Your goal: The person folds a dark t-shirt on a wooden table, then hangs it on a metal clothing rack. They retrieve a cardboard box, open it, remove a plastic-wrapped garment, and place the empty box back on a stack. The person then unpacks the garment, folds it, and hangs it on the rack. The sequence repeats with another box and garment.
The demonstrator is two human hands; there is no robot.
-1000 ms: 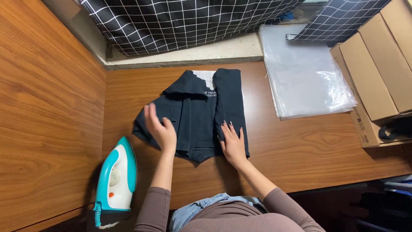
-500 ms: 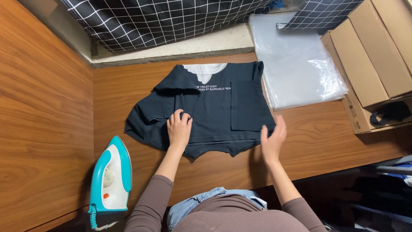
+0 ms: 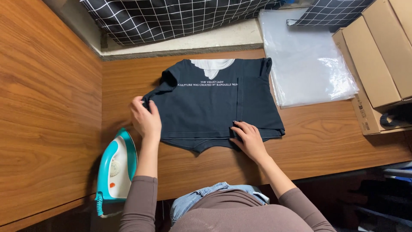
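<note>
shirt: dark tee (image 3: 206, 107), flat on desk (image 3: 326, 141), frame centre; right side already folded in, so I read this as mid-fold.
L hand: my left hand (image 3: 145, 118) at tee's left edge, centre-left; fingers curled, pinching the sleeve cloth.
R hand: my right hand (image 3: 248, 138) at lower hem, centre-right; open, flat, pressing the fold, gripping nothing.
step: I judge left-side fold is in hand.
next: needs L to carry sleeve across to centre w/ R pinning hem, then smooth flat.
nearby: iron (image 3: 115, 165) lower left, clear of tee; plastic bags (image 3: 307, 60) upper right; boxes (image 3: 377, 56) far right.
</note>
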